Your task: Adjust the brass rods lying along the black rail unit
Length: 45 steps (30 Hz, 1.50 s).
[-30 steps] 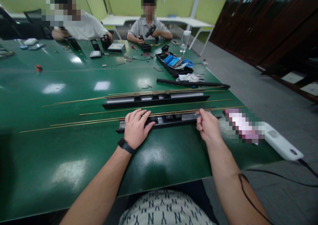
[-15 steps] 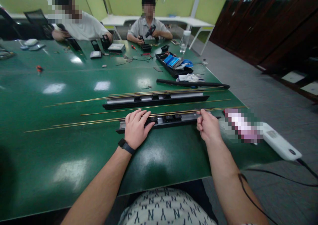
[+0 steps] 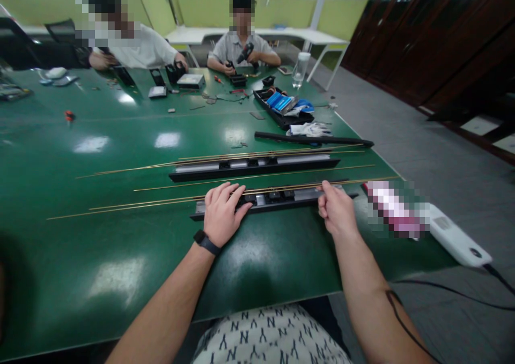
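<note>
My left hand [image 3: 222, 214] lies over the left part of the near black-edged metal channel [image 3: 306, 193], fingers stretched and thumb apart. Its palm hides part of the channel and of the thin brass rods [image 3: 147, 201] running along it. At the channel's right end my right hand [image 3: 337, 207] is closed, with thumb and forefinger pinched at the brass rods. Small black blocks [image 3: 277, 194] sit inside the channel between the hands. Just beyond lies a single brass rod [image 3: 185, 182].
A second channel [image 3: 298, 166] with more rods lies farther back, before a black bar [image 3: 341, 140]. White gloves [image 3: 311, 130] and a black tray [image 3: 287, 121] lie beyond. On the right is a white device [image 3: 454, 235] with a cable. Two people sit across the green table [image 3: 169, 278].
The scene sits slightly lower in the view. Both hands keep their places on the near channel and rods, with no clear change of grip.
</note>
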Motion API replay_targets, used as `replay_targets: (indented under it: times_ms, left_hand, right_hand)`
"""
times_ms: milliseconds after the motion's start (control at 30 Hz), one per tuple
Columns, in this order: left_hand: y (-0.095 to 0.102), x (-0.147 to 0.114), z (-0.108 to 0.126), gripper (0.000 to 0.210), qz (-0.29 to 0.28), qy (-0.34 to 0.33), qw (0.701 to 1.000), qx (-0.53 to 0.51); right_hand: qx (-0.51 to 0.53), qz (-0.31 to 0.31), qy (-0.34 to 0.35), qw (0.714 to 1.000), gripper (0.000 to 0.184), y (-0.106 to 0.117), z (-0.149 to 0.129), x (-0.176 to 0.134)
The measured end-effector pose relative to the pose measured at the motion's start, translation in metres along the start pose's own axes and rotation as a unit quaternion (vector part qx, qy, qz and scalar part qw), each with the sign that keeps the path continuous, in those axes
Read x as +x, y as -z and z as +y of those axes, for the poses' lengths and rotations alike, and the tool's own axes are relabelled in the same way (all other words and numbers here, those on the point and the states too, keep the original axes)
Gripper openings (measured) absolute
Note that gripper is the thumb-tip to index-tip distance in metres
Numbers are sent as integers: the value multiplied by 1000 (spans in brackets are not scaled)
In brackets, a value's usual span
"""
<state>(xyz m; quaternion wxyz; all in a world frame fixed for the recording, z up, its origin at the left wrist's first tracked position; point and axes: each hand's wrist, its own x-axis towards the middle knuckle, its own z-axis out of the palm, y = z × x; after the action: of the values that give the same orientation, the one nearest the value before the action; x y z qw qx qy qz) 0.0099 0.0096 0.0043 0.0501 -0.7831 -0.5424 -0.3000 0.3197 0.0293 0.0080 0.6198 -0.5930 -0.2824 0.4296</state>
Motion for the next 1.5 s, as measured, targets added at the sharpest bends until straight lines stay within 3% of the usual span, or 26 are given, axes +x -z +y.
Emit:
replay_targets:
  times_ms: [967,1167,1500]
  left_hand:
    - [2,0,1,43,-4,6,1000,-8]
    - [2,0,1,43,-3,5,1000,-10]
    - [2,1,2,44,-7,5,1000,-7]
  right_hand:
    - [24,18,-4,1000,40,-2,-4,-2]
    - [-5,-6,-7,1000,41,-1,-3,-2]
    - [40,0,-8,999,41,5,2,4]
